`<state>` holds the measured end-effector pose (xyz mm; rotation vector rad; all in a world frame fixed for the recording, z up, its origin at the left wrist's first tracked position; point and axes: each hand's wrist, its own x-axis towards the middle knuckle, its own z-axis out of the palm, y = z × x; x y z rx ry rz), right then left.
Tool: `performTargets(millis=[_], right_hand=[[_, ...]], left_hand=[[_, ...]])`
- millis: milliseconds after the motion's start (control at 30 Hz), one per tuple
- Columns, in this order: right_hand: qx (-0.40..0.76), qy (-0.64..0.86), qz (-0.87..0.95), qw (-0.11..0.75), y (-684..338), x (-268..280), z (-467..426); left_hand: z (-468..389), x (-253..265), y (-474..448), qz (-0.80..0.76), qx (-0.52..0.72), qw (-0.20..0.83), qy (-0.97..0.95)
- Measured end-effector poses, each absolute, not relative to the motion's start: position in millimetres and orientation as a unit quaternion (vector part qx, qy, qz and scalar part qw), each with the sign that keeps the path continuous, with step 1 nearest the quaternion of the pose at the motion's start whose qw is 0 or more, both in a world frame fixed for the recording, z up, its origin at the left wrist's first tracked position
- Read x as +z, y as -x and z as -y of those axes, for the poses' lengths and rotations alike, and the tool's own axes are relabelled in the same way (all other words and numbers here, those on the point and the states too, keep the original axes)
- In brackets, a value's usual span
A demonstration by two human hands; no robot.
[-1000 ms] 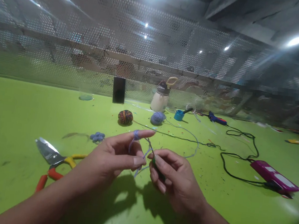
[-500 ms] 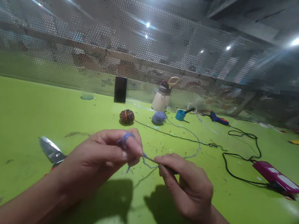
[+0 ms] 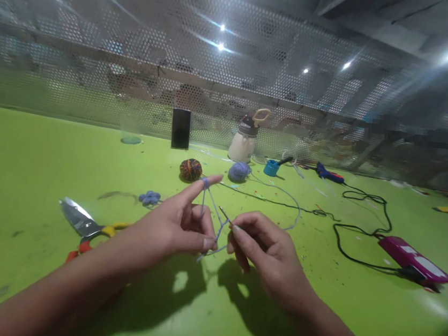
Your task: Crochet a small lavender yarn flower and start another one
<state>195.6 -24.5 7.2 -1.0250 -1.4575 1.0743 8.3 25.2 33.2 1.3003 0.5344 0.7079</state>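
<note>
My left hand (image 3: 179, 222) pinches a short strip of purple yarn stitches (image 3: 219, 234) between thumb and fingers. Its raised index finger has purple yarn wound around it, and strands run from there down to the pinch and across to the hook. In my right hand (image 3: 265, 248) is a thin crochet hook (image 3: 225, 214), its tip pointing up and left with a yarn loop on the shaft. The purple yarn ball (image 3: 239, 172) sits farther back, its strand curving round on the right toward my hands. A small purple crocheted flower (image 3: 149, 198) lies left of my left hand.
Scissors (image 3: 80, 219) with red and yellow handles lie by my left forearm. Behind are a multicoloured yarn ball (image 3: 190, 170), a dark phone (image 3: 180, 129), a bottle (image 3: 243, 143) and a blue pot (image 3: 271, 167). A glue gun (image 3: 329, 173) and a magenta device (image 3: 416, 259) with black cable lie right.
My left index finger has lifted and straightened, drawing the yarn taut. The hook has tilted upward and its tip has come out from beside the left fingers. The crocheted flower has come into sight.
</note>
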Motion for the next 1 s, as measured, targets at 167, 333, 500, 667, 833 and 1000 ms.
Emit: performTargets(millis=[167, 333, 500, 667, 833, 1000], right_hand=[[0.505, 0.391, 0.628, 0.445, -199.2, 11.1, 22.4], [0.494, 0.415, 0.649, 0.404, -205.0, 14.9, 14.9], [0.522, 0.404, 0.606, 0.443, -199.8, 18.6, 10.0], [0.517, 0.375, 0.568, 0.518, -192.9, 19.2, 10.1], [0.497, 0.344, 0.559, 0.568, -188.5, 18.3, 10.5], [0.45, 0.335, 0.603, 0.568, -188.1, 18.3, 11.7]], left_hand=[[-22.4, 32.4, -9.2, -0.281, 0.302, 0.635, -0.653], [-14.9, 29.5, -10.3, -0.313, 0.359, 0.45, -0.755], [-5.7, 25.7, -13.2, -0.293, 0.435, 0.251, -0.813], [-4.9, 35.1, -15.9, -0.32, 0.476, 0.38, -0.726], [-16.5, 42.1, -13.7, -0.279, 0.449, 0.658, -0.536], [-21.0, 37.6, -11.5, -0.23, 0.43, 0.722, -0.492]])
